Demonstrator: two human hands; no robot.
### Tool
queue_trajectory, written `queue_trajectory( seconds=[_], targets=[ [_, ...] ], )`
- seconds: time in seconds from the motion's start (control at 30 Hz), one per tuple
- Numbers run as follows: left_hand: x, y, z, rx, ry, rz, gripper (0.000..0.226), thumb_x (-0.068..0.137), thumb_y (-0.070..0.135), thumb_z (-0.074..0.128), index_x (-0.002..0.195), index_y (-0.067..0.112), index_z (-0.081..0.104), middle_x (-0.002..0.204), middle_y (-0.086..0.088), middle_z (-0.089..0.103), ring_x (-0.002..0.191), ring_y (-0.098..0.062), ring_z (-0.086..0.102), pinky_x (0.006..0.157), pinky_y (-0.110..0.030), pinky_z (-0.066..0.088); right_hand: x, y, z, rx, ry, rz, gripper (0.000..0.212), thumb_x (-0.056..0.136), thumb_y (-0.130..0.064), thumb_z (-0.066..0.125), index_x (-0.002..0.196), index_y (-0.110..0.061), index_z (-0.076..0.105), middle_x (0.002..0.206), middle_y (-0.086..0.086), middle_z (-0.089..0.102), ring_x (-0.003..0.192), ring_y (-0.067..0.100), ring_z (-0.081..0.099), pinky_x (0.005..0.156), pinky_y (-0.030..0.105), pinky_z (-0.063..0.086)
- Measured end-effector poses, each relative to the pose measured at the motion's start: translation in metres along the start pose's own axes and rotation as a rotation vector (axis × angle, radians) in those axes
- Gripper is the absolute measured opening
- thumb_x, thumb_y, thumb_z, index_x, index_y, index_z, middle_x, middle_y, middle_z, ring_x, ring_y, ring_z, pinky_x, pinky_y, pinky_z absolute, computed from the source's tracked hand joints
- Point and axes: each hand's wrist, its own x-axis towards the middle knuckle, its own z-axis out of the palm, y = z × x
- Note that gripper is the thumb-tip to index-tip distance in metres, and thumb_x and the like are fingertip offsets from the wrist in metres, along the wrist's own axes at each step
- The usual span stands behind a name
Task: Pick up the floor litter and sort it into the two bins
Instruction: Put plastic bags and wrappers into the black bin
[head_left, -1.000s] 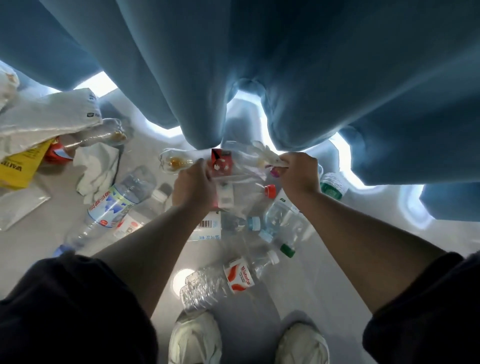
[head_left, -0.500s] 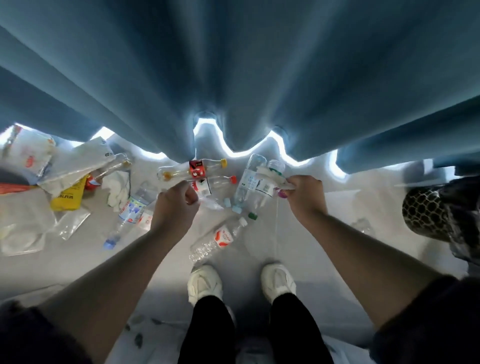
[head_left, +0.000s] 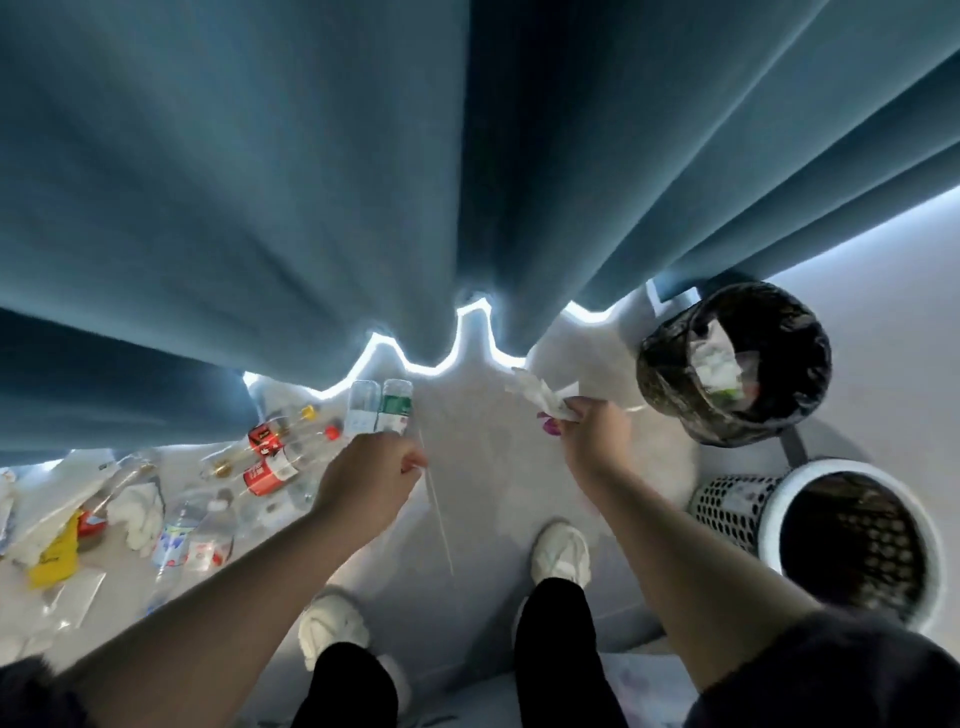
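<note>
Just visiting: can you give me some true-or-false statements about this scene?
The right hand grips crumpled whitish plastic. True.
Both bins stand on the person's left. False: the dark-lined bin and white perforated bin are on the right.
The dark-lined bin is empty. False: litter lies inside.
Plastic bottles lie on the floor by the blue curtain. True.
The left hand lies flat open. False: it pinches a thin pale strip.

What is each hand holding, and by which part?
Right hand pinches a crumpled white wrapper by its near end. Left hand pinches the top of a thin pale strip hanging below it, possibly a clear film's edge.
</note>
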Motion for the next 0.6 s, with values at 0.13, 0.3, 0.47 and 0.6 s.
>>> queue_trajectory(
  seconds=[0.13,0.3,0.47,0.6],
  targets=[
    [0.044,0.113,0.017,0.009,-0.057,0.088,0.014,0.087,0.020,0.062,0.091,0.027,0.073,0.094,0.010,0.071,0.089,-0.013,0.064,0.081,-0.034,0.053,0.040,0.045,-0.088,0.027,0.110,0.029,0.025,0.078,0.000,0.061,0.080,-0.019,0.077,0.062,-0.010,0.065,0.058,-0.006,0.056,0.047,0.008,0.037],
    [0.102,0.238,0.057,-0.035,-0.098,0.179,0.011,0.086,0.020,0.062,0.084,0.028,0.070,0.088,0.010,0.069,0.087,-0.012,0.063,0.079,-0.033,0.053,0.080,0.113,-0.176,-0.001,0.196,0.122,0.026,0.079,0.003,0.054,0.063,-0.016,0.062,0.060,0.001,0.056,0.065,0.022,0.052,0.053,0.029,0.035],
    [0.164,0.332,0.107,-0.147,-0.124,0.237,0.013,0.085,0.018,0.065,0.078,0.029,0.067,0.080,0.011,0.067,0.082,-0.011,0.064,0.076,-0.029,0.053,0.128,0.184,-0.237,-0.051,0.278,0.183,0.016,0.084,-0.001,0.056,0.075,-0.010,0.066,0.071,0.008,0.061,0.071,0.026,0.052,0.054,0.031,0.032],
    [0.203,0.389,0.146,-0.174,-0.074,0.289,0.008,0.084,0.018,0.067,0.081,0.025,0.070,0.078,0.012,0.066,0.081,-0.011,0.063,0.075,-0.027,0.052,0.151,0.233,-0.268,-0.044,0.337,0.214,0.021,0.084,-0.001,0.055,0.069,-0.013,0.062,0.063,0.005,0.055,0.059,0.017,0.044,0.048,0.027,0.028]
  ],
)
